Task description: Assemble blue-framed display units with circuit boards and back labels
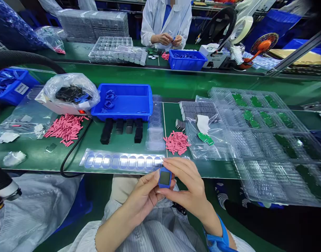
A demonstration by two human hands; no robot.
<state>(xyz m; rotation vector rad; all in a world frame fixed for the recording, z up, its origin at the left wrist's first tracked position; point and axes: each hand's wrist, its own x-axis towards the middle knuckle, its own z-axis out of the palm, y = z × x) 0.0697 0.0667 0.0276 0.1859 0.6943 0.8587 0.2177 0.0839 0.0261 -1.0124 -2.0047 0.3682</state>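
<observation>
Both my hands meet over the near edge of the bench around a small blue casing with a grey square screen (164,177). My left hand (146,192) pinches its left side between thumb and fingers. From the right, my right hand (188,178) closes on it, with the fingers over its top and the thumb below. Just beyond my fingertips lies a strip of clear round films (123,161). Small pink strips (177,142) are heaped past my right hand. Stacks of black square pieces (107,131) stand in front of a blue bin (123,115) with blue parts inside.
Clear trays with green circuit boards (268,119) overhang the bench at right. At left are a bag-lined box of dark parts (71,92), another pink heap (64,129) and a black cable (73,148). A co-worker (167,24) sits opposite, behind a blue bin (186,61).
</observation>
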